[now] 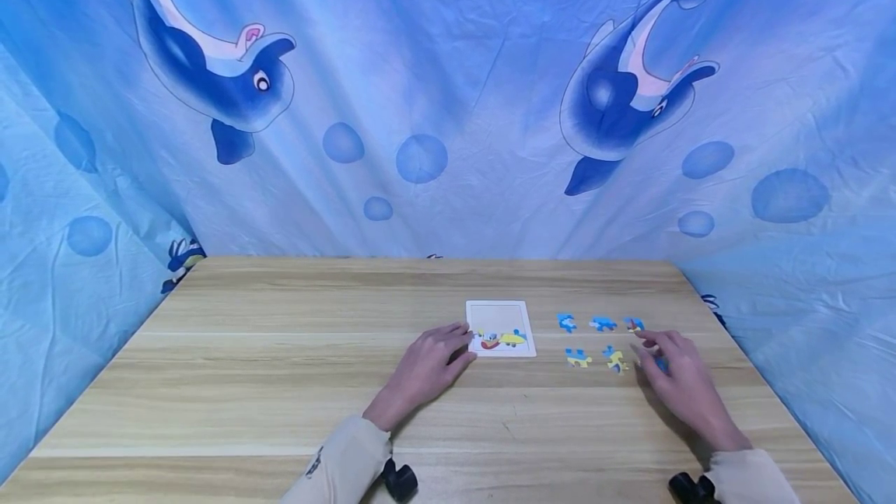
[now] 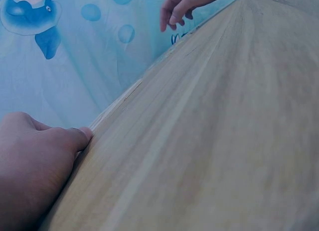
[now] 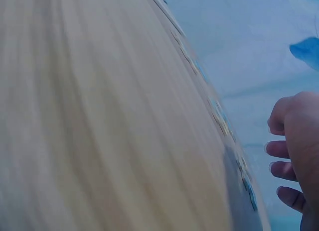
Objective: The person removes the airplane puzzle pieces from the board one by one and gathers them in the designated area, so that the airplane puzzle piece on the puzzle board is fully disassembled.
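A white puzzle board lies on the table, with joined pieces in yellow, red and blue along its lower part. My left hand rests at the board's left edge, its fingers and thumb by the lower left corner. To the right of the board my right hand hovers over the loose puzzle pieces, fingers loosely bent and apart, holding nothing. Nearest its fingertips are a blue and red piece and a yellow and blue piece. Another blue piece shows partly beneath this hand.
More loose pieces lie between board and right hand: two blue ones in the back row, one nearer the board, and a blue and yellow one in front. A blue dolphin-print curtain hangs behind and beside the wooden table.
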Available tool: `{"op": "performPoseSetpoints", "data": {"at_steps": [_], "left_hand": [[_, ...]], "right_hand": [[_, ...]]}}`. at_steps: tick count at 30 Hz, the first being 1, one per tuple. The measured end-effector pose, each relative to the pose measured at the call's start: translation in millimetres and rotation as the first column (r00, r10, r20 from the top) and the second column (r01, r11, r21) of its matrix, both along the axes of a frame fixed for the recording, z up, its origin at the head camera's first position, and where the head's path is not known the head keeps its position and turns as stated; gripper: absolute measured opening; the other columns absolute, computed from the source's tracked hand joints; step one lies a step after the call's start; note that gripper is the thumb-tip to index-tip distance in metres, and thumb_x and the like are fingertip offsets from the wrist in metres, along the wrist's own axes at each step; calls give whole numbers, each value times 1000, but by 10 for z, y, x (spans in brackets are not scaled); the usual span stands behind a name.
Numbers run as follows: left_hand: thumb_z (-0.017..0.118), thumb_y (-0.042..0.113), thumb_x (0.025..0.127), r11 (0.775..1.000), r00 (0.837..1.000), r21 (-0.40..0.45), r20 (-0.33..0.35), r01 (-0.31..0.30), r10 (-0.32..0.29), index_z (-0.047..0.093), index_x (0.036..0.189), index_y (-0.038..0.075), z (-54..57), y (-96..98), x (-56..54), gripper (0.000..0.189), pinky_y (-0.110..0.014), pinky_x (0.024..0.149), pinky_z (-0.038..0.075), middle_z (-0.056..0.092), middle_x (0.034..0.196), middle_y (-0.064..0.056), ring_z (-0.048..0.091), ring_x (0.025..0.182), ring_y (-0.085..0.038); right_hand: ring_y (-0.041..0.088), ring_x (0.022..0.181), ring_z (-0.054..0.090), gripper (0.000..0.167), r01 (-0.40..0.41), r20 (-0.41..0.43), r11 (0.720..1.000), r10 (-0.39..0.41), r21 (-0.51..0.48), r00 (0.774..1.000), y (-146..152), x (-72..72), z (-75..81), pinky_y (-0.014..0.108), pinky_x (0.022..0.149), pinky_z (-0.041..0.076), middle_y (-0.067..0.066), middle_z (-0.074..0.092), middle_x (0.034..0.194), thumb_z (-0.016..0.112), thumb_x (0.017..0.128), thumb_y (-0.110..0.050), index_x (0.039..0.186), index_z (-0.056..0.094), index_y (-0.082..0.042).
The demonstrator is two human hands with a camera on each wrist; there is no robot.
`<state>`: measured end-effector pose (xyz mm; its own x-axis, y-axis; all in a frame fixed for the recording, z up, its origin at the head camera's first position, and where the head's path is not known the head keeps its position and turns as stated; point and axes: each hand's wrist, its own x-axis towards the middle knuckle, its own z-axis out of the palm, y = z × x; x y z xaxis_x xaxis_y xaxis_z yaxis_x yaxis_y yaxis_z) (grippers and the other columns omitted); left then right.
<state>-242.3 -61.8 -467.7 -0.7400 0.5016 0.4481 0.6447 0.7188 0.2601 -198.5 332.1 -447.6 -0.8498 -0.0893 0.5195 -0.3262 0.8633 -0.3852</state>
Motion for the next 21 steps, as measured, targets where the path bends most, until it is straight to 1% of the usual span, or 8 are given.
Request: {"op": "performPoseSetpoints", "data": {"at_steps": [3,7,11,16,21], "left_hand": [[60,35,95,1000,1000,3,-1,1,-1,67,123,10,1,2,0,38,-40,102,45,61,130,-6,56,122,-20],[61,35,95,1000,1000,11,-7,4,-4,67,122,9,4,3,-5,38,-40,102,45,62,129,-7,56,122,-21],[60,35,95,1000,1000,9,-4,1,-1,67,123,9,2,1,-11,39,-40,103,45,62,129,-7,56,122,-21],[60,35,95,1000,1000,13,-4,4,-4,67,123,10,-5,-1,-13,39,-40,102,45,62,129,-6,56,122,-20],[60,36,95,1000,1000,12,-2,8,-8,67,123,10,-10,2,-14,39,-40,102,46,62,129,-6,56,122,-20]], "right_hand": [[29,94,52,28,-16,11,1000,16,1,1000,-86,-17,4,41,70,44,14,61,101,65,90,-9,117,63,1],[24,91,53,28,-49,-18,999,50,22,999,-206,-59,-6,38,67,47,9,61,99,65,90,-8,117,64,-2],[19,91,53,27,-103,-38,995,103,15,994,-345,-112,-10,35,67,49,5,61,98,66,89,-6,116,64,-4],[17,90,53,27,-148,-35,989,148,-3,988,-532,-166,-15,35,68,49,2,60,99,66,90,-10,117,65,-5],[18,93,52,27,-184,-16,983,184,-24,983,-714,-206,-15,36,70,49,2,60,99,66,91,-11,117,65,-5]]}}
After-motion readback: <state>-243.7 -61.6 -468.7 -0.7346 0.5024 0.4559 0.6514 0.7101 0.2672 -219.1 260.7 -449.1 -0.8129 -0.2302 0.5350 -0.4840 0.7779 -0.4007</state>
